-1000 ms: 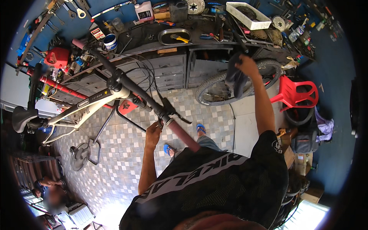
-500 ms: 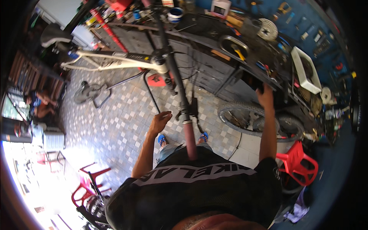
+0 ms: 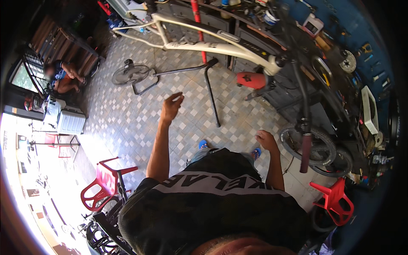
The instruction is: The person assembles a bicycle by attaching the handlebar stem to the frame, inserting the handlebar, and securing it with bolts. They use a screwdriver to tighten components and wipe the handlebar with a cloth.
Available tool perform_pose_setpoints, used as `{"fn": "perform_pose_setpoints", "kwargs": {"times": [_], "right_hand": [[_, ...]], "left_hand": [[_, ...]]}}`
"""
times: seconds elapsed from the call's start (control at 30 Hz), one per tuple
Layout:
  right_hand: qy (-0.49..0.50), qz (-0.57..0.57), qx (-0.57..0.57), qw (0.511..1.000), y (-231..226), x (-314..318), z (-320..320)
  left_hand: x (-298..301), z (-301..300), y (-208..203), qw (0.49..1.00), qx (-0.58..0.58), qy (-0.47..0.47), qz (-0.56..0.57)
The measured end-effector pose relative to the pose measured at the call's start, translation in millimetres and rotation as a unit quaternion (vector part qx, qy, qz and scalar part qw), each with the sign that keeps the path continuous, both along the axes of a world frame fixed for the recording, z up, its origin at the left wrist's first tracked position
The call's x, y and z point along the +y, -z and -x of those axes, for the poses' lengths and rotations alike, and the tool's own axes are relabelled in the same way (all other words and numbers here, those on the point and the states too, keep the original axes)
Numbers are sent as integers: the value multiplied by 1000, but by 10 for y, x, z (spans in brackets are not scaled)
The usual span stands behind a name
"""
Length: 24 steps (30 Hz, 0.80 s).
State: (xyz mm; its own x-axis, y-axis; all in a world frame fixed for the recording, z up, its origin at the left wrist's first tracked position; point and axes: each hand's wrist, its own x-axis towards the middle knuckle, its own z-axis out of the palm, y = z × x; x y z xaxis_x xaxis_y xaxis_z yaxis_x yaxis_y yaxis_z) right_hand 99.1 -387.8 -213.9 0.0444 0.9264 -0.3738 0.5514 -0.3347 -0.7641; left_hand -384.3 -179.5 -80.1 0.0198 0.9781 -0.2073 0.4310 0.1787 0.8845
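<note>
My left hand [image 3: 171, 109] hangs over the tiled floor, its fingers loosely bent and apart, with nothing visible in it. My right hand [image 3: 267, 140] is in front of my right thigh, its fingers curled in; what they hold, if anything, is hidden. To the right of it is a maroon grip [image 3: 306, 153] on the end of a black handlebar [image 3: 301, 91], and neither hand touches it. The handlebar belongs to a cream bicycle frame [image 3: 208, 46], raised off the floor beside a red upright post [image 3: 196, 29].
Black stand legs [image 3: 211, 97] stretch over the floor near a fan [image 3: 131, 74]. A cluttered workbench [image 3: 314, 57] runs along the right, with bicycle wheels [image 3: 308, 144] below it. Red chairs [image 3: 104, 185] stand behind at both sides. Another person [image 3: 66, 76] sits at far left.
My right hand has drawn back from the opening under the workbench to near my body. My left hand is farther out from the handlebar. The view has turned left.
</note>
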Motion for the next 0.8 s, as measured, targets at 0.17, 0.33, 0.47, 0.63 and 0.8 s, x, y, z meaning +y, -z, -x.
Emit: {"fn": "perform_pose_setpoints", "kwargs": {"times": [0.17,0.33,0.47,0.63,0.8], "right_hand": [[-12,-62,56,996,-610,1072,1063],[49,-115,207,970,-959,2239,1388],[176,-87,345,918,-994,3015,1550],[313,-70,600,733,-633,3842,1669],[333,-112,747,564,-435,4458,1740]], "left_hand": [[378,1054,-662,989,-76,-65,-105],[879,1429,-973,969,-120,-99,-190],[1352,1551,-1414,958,-144,-81,-235],[2214,1471,-1988,955,-81,-38,-283],[3251,987,-2049,936,-114,76,-323]]}}
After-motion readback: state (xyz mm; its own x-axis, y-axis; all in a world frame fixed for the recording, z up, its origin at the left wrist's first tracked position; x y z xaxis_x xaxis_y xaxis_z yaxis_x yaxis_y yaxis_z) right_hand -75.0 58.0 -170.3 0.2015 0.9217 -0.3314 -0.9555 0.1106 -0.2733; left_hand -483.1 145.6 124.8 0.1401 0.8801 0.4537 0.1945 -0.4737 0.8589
